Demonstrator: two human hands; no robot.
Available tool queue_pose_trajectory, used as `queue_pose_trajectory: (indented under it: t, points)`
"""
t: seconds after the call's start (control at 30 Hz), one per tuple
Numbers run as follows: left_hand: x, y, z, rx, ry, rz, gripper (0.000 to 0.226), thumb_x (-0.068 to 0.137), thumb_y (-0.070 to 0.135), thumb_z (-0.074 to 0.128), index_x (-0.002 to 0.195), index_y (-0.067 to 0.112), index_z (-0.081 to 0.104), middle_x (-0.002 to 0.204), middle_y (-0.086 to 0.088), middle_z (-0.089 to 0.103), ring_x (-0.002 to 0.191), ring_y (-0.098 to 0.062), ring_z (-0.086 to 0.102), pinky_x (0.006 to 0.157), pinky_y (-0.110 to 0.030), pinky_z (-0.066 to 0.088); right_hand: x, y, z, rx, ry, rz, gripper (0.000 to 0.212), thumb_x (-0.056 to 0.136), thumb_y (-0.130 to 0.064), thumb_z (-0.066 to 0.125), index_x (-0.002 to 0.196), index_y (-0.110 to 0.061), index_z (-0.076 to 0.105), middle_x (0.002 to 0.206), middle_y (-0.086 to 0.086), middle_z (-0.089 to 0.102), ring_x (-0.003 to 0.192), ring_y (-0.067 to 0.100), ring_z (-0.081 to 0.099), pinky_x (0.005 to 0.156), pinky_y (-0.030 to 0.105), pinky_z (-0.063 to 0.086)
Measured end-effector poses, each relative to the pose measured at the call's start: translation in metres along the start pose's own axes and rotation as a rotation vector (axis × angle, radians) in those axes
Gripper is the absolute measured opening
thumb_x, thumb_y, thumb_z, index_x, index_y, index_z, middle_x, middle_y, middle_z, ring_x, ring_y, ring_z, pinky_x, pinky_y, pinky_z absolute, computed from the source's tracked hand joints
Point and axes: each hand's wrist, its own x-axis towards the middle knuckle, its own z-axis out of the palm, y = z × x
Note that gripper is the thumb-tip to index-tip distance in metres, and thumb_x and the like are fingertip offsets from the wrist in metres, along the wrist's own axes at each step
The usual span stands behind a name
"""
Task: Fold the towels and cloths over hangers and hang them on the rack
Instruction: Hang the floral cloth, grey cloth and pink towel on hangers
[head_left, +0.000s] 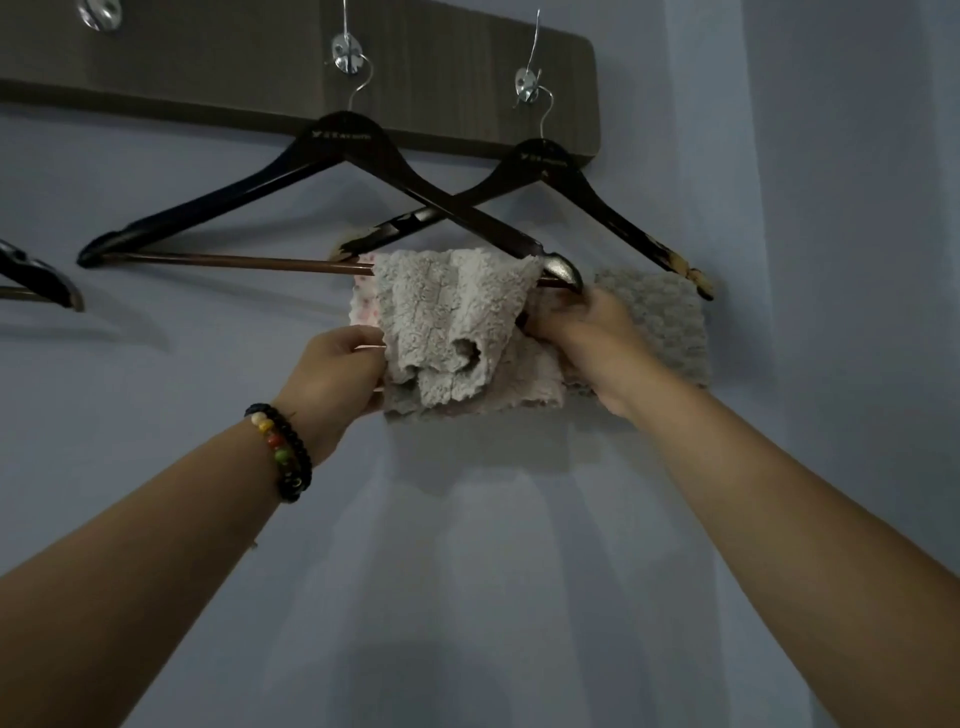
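Observation:
A fluffy grey-white cloth (447, 322) is draped over the bar of a dark wooden hanger (332, 156) that hangs from a metal hook on the wall rack (260, 67). My left hand (337, 379) pinches the cloth's left edge. My right hand (587, 338) grips its right side, just under the hanger's right tip. Behind it, a second dark hanger (587, 182) hangs from the neighbouring hook and carries a grey knitted cloth (665, 327). A pinkish cloth edge shows behind the fluffy one.
The end of a third hanger (36, 280) shows at the left edge. Another metal hook (101, 13) is at the rack's upper left. The blue-grey wall (467, 571) fills the space below the hangers.

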Motion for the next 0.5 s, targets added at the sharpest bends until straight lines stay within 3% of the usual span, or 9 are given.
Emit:
queue_pose_trajectory:
  t: [0.1,0.17,0.23,0.33,0.43,0.5]
  points:
    - [0.001,0.005,0.003,-0.075,0.104,0.008,0.016,0.096,0.004,0.042,0.096,0.012,0.055,0.097,-0.018,0.064,0.079,-0.026,0.063,0.076,-0.040,0.056,-0.006,0.010,0.000,-0.112,0.163,-0.038,0.032,0.076,-0.022,0.077,0.080,-0.023,0.045,0.083,0.005,0.061,0.077,0.022,0.061,0.073,0.042,0.052]
    - [0.001,0.013,0.006,-0.159,0.109,-0.003,0.021,0.096,0.013,0.041,0.104,0.007,0.060,0.096,-0.020,0.067,0.078,-0.031,0.065,0.069,-0.037,0.054,-0.009,0.010,0.002,-0.162,0.181,-0.056,0.022,0.080,-0.015,0.071,0.078,-0.022,0.050,0.081,0.004,0.060,0.075,0.021,0.059,0.069,0.039,0.048]
    - [0.003,0.022,0.010,-0.237,0.064,-0.046,0.034,0.096,0.028,0.043,0.110,0.007,0.067,0.103,-0.015,0.072,0.092,-0.034,0.069,0.078,-0.041,0.056,-0.013,0.005,0.004,-0.135,0.196,-0.033,0.005,0.085,-0.013,0.062,0.081,-0.017,0.061,0.081,0.001,0.063,0.076,0.019,0.060,0.064,0.032,0.047]
    - [0.006,0.033,0.015,-0.267,0.028,-0.043,0.029,0.096,0.042,0.048,0.100,0.021,0.068,0.096,0.000,0.075,0.094,-0.022,0.070,0.087,-0.037,0.054,-0.016,-0.011,0.005,-0.064,0.290,-0.064,0.023,0.086,-0.026,0.058,0.080,-0.006,0.065,0.073,0.000,0.060,0.071,0.017,0.057,0.064,0.031,0.043]
    - [0.009,0.040,0.025,-0.185,0.010,-0.013,0.014,0.094,0.032,0.057,0.097,0.021,0.066,0.101,0.001,0.072,0.098,-0.020,0.068,0.090,-0.038,0.053,-0.018,-0.027,0.008,-0.102,0.297,-0.112,0.045,0.084,-0.040,0.063,0.050,-0.012,0.052,0.054,0.001,0.043,0.054,0.018,0.041,0.053,0.028,0.032]
    - [0.012,0.040,0.030,-0.153,-0.001,0.004,0.012,0.095,0.023,0.058,0.097,0.016,0.067,0.101,-0.003,0.073,0.097,-0.022,0.069,0.085,-0.035,0.056,-0.019,-0.034,0.014,-0.168,0.231,-0.080,0.041,0.077,-0.040,0.071,0.050,-0.013,0.055,0.053,0.006,0.052,0.053,0.022,0.049,0.052,0.031,0.040]
